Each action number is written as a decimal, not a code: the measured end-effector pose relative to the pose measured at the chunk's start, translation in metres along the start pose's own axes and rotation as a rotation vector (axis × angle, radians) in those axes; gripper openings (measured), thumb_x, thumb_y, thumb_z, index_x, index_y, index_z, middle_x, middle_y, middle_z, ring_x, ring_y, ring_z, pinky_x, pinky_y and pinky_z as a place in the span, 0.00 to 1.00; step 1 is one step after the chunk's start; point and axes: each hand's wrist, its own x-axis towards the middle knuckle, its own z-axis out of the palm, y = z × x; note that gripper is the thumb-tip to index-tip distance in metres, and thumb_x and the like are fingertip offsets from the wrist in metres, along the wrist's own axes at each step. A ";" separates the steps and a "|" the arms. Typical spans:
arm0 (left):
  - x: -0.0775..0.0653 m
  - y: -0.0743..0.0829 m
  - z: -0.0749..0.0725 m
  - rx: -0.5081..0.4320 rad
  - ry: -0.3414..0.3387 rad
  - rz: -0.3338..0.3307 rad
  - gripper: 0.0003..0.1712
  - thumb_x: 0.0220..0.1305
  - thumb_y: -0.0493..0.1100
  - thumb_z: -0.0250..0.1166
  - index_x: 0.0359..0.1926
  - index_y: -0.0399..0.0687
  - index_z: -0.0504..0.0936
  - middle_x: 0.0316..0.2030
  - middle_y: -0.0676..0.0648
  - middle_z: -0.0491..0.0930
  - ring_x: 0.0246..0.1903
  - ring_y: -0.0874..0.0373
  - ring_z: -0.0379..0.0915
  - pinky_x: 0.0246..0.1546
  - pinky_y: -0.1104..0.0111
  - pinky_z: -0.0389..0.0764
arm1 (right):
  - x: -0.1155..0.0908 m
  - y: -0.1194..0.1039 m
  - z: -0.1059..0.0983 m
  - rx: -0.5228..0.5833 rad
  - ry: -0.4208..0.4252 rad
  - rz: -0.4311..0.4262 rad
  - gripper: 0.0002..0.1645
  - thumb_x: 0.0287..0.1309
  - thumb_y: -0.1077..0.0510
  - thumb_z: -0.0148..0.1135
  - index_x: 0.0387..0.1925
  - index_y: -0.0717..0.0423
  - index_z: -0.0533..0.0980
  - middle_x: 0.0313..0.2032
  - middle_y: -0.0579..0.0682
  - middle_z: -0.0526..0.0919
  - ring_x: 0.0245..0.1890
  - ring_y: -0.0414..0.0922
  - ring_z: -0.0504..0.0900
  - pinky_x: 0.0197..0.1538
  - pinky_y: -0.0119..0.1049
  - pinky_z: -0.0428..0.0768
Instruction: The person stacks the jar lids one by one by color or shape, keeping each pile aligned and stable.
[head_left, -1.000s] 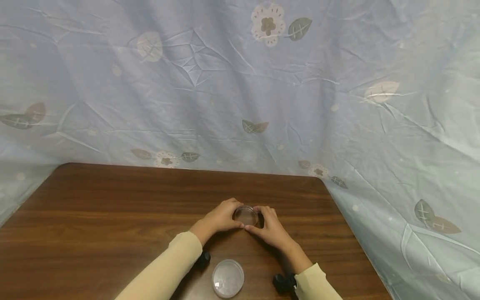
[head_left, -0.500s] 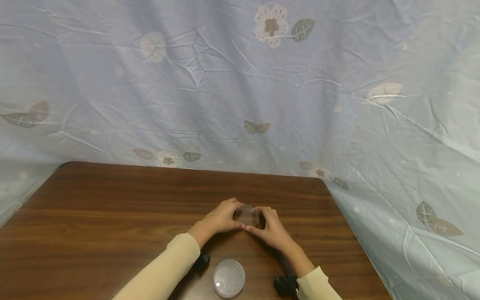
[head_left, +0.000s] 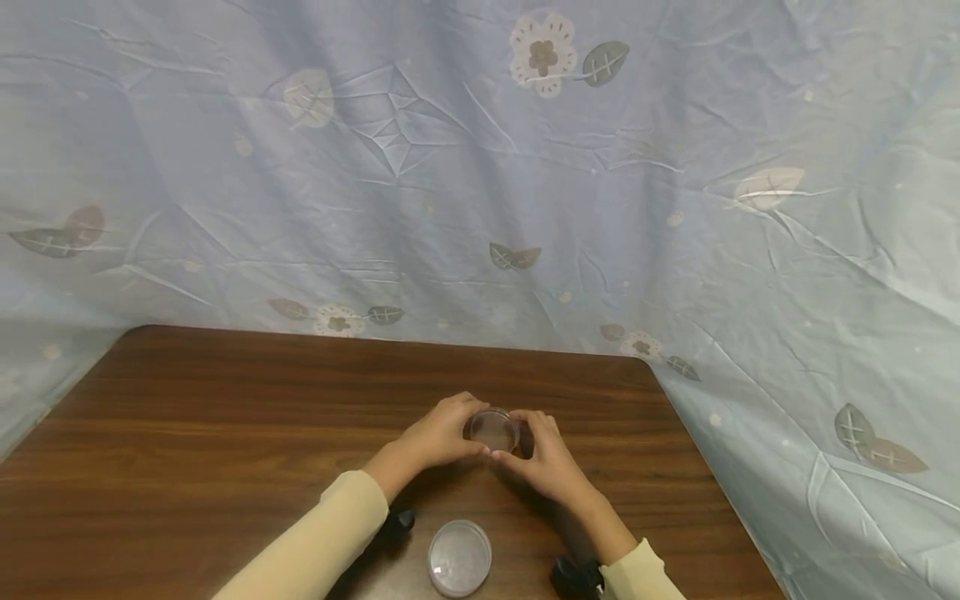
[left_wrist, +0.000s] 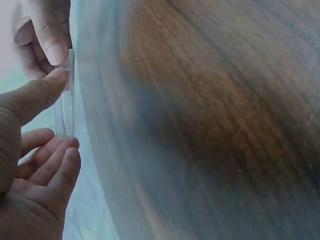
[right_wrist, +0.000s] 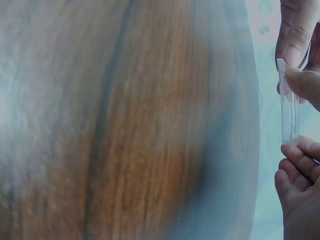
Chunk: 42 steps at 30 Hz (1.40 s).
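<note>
In the head view a clear petri dish is held between my two hands above the table. My left hand pinches its left side, thumb at the near rim and fingers at the far rim. Opposite it, my right hand grips the right side the same way, and the thumbs nearly meet. Both wrist views show the held dish edge-on, its thin layered walls between thumbs and fingertips. A second round clear dish or lid lies on the table nearer the body, between the forearms.
The brown wooden table has rounded far corners. A pale floral cloth hangs behind it and along the right side. Black wrist cameras sit under both wrists, close to the second dish.
Both hands keep their hold on the petri dish. The left forearm and wrist have shifted slightly left, and the right wrist slightly right. The second dish stays on the table.
</note>
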 end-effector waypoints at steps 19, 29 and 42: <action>-0.019 0.016 -0.009 0.035 0.046 0.070 0.39 0.59 0.43 0.79 0.67 0.31 0.76 0.58 0.39 0.81 0.57 0.45 0.81 0.61 0.53 0.84 | -0.016 -0.019 -0.004 0.033 0.048 0.005 0.43 0.55 0.47 0.81 0.67 0.60 0.73 0.61 0.55 0.80 0.64 0.54 0.78 0.69 0.53 0.79; -0.041 0.025 -0.014 0.052 0.074 0.073 0.39 0.58 0.43 0.80 0.67 0.32 0.77 0.58 0.39 0.81 0.56 0.45 0.81 0.58 0.52 0.85 | -0.031 -0.036 -0.002 0.057 0.058 -0.023 0.42 0.53 0.48 0.82 0.66 0.58 0.74 0.61 0.53 0.81 0.63 0.51 0.79 0.68 0.54 0.79; -0.063 0.033 -0.014 0.038 0.076 0.047 0.39 0.57 0.42 0.80 0.66 0.32 0.77 0.58 0.40 0.81 0.54 0.47 0.82 0.56 0.54 0.86 | -0.047 -0.047 0.002 0.056 0.020 -0.015 0.43 0.54 0.45 0.80 0.66 0.57 0.74 0.62 0.53 0.80 0.64 0.53 0.79 0.67 0.57 0.79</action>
